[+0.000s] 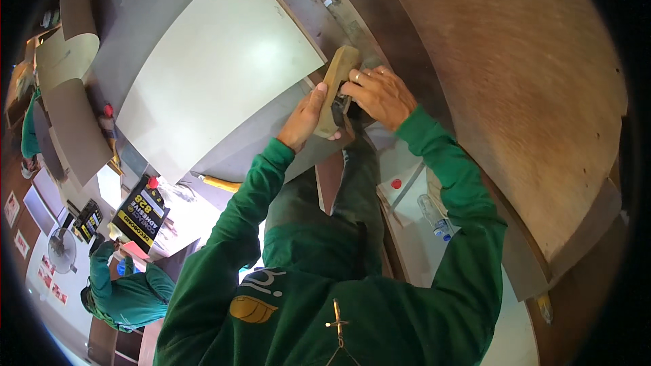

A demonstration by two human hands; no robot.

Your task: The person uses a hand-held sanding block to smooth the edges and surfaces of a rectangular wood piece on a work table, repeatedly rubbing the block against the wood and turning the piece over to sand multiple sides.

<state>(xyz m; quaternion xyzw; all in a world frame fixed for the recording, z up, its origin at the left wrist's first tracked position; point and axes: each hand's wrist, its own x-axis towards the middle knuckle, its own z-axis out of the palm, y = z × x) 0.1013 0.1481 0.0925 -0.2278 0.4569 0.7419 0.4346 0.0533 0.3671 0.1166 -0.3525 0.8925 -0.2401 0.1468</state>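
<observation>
A white panel (224, 61) at left; my left fingers (317, 99) clasp the left side of a wooden hand plane (333, 83); from its right, my right fingers (365, 82) curl to its middle, whether gripping I cannot tell.

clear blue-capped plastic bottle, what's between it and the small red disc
A straight grey strip lies between the bottle and disc in the head view.
</observation>
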